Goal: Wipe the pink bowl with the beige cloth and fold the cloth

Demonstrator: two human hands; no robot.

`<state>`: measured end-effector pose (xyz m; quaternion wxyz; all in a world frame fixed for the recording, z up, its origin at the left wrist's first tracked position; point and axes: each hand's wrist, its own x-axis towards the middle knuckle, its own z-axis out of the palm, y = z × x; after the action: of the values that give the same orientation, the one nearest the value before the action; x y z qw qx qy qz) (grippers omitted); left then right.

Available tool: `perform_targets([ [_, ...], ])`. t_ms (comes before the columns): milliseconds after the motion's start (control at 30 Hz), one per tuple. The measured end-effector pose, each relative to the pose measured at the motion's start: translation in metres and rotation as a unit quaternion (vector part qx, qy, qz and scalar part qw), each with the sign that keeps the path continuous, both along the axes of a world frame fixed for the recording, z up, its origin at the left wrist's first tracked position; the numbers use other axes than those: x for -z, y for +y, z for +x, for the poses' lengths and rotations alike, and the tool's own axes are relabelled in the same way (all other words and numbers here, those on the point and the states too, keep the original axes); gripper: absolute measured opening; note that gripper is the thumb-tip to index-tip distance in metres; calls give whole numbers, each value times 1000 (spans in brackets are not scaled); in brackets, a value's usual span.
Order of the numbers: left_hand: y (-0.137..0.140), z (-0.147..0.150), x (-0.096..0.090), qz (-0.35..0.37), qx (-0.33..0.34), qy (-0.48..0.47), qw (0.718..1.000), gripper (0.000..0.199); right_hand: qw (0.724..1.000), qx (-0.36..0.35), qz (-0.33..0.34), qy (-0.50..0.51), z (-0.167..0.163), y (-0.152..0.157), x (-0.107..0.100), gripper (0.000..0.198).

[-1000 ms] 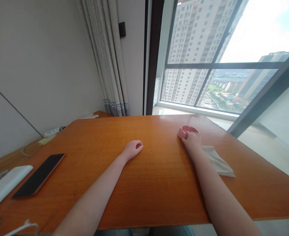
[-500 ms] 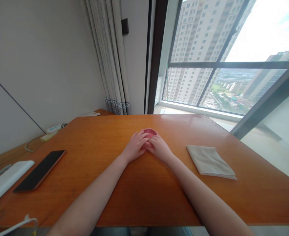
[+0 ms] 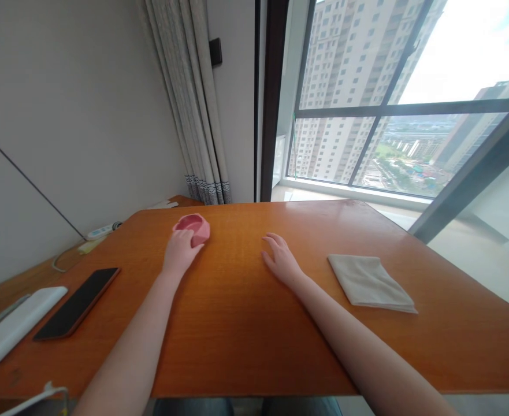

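Broad worktop (image 3: 245,335), so stuff sits spread out. Folded cloth (image 3: 371,281) lies flat at R, I'd guess kept aside. R hand (image 3: 282,260) loosely spread, holding nothing, nr middle. L hand (image 3: 180,252) grips pink bowl (image 3: 201,230) by near rim, L of middle, prob. b/c it's easy to pinch.

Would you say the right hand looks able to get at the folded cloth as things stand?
Probably yes: the right hand looks empty, the folded cloth lies flat to its right, and nothing visible stands between them on the tabletop. The left hand, gripping the pink dish, is away from that path.
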<state>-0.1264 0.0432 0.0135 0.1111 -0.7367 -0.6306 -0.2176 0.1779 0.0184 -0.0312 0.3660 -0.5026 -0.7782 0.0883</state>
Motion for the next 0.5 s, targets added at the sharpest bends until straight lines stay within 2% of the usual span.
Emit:
perform_targets([
  [100,-5,-46,8,-3,-83,41,996,31,1000,9,-10,-12,-4,2,4,27],
  [200,-9,-75,18,-10,-137,65,988,36,1000,7,-18,-17,-6,2,4,24],
  [333,-7,-91,30,-23,-164,72,984,40,999,14,-27,-21,-2,1,3,24],
  [500,-2,-97,38,-33,-153,58,986,47,998,42,-40,-33,9,4,-3,23],
])
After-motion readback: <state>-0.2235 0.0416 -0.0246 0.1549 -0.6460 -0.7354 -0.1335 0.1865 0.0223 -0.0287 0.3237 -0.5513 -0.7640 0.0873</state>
